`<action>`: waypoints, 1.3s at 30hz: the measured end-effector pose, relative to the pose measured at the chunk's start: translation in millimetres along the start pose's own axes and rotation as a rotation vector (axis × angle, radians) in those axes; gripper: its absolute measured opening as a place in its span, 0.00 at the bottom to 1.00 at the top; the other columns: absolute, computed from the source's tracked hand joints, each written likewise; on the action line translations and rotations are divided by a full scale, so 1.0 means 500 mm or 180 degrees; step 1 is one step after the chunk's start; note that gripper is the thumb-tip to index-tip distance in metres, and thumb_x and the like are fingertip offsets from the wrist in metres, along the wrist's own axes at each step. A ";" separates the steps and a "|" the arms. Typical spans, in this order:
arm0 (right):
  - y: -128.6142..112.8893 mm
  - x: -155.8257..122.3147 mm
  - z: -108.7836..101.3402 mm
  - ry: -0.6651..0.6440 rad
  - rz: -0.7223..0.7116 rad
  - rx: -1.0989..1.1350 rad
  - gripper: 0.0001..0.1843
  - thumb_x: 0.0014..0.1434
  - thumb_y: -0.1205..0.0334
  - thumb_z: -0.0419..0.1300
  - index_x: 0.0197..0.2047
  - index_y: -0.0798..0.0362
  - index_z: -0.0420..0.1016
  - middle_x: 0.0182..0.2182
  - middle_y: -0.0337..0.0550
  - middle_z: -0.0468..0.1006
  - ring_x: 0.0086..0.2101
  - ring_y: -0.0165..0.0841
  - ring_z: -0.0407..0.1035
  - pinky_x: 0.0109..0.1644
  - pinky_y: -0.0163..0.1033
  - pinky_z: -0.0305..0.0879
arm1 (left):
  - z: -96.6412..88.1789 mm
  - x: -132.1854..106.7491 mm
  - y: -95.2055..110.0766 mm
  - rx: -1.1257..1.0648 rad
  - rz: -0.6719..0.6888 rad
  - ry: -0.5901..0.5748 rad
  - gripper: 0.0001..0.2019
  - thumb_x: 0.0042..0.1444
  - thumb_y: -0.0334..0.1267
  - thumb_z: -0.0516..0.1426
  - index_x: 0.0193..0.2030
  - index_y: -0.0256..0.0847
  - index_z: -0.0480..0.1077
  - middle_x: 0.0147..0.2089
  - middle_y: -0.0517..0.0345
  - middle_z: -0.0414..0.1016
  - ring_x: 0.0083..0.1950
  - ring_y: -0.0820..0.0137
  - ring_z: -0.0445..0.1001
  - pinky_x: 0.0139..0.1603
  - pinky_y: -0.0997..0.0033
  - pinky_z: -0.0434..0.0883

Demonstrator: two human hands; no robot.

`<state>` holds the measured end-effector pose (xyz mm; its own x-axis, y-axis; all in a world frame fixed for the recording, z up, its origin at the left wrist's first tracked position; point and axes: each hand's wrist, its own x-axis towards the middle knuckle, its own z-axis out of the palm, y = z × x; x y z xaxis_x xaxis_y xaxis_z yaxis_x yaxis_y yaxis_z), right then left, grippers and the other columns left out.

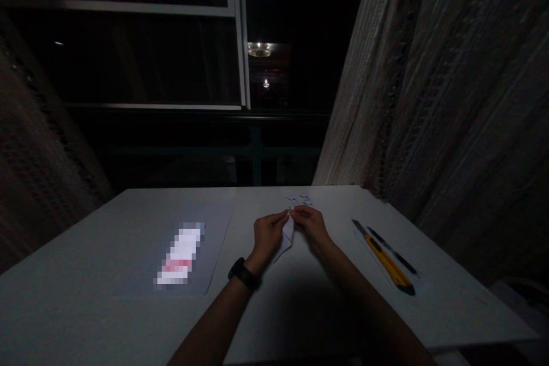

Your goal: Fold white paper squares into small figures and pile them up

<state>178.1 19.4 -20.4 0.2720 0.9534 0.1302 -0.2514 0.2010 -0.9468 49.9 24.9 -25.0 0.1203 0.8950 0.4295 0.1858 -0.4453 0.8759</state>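
Between my two hands is a folded piece of white paper point(288, 234), its narrow pointed end hanging down toward me. My left hand point(269, 234) is closed on its left side, with thumb and fingers pinched near the top. From the other side, my right hand point(312, 225) pinches the paper's upper tip, and the fingertips of both hands nearly meet there. A dark watch point(244, 274) is on my left wrist. Just beyond my hands lie several small paper pieces with dark marks point(304, 198).
On the right of the white table point(334, 309) lie a yellow utility knife point(384, 260) and a dark pen point(393, 251). A sheet of paper point(214, 257) with a bright, pixelated phone-shaped object point(180, 251) is at left. Curtains point(355, 97) hang beside the dark window.
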 end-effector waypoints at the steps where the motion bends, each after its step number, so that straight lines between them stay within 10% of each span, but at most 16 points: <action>1: 0.000 0.002 -0.002 -0.0050 -0.0028 -0.0051 0.15 0.33 0.57 0.69 0.25 0.56 0.74 0.20 0.38 0.74 0.23 0.30 0.67 0.29 0.36 0.62 | 0.001 0.000 -0.001 -0.0012 -0.0025 -0.0004 0.11 0.50 0.39 0.56 0.39 0.43 0.74 0.41 0.54 0.76 0.44 0.64 0.73 0.48 0.63 0.67; 39: -0.010 0.010 -0.020 0.0189 -0.0482 -0.0627 0.09 0.36 0.59 0.65 0.19 0.56 0.74 0.19 0.42 0.75 0.23 0.32 0.68 0.30 0.36 0.62 | 0.004 -0.003 0.011 0.0422 0.0057 -0.0239 0.10 0.52 0.38 0.55 0.41 0.45 0.73 0.41 0.57 0.76 0.43 0.68 0.74 0.46 0.69 0.68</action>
<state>190.2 21.1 -17.8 0.3484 0.8998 0.2627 -0.0194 0.2871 -0.9577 52.8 21.0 -21.0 0.1965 0.8847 0.4227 0.3094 -0.4651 0.8295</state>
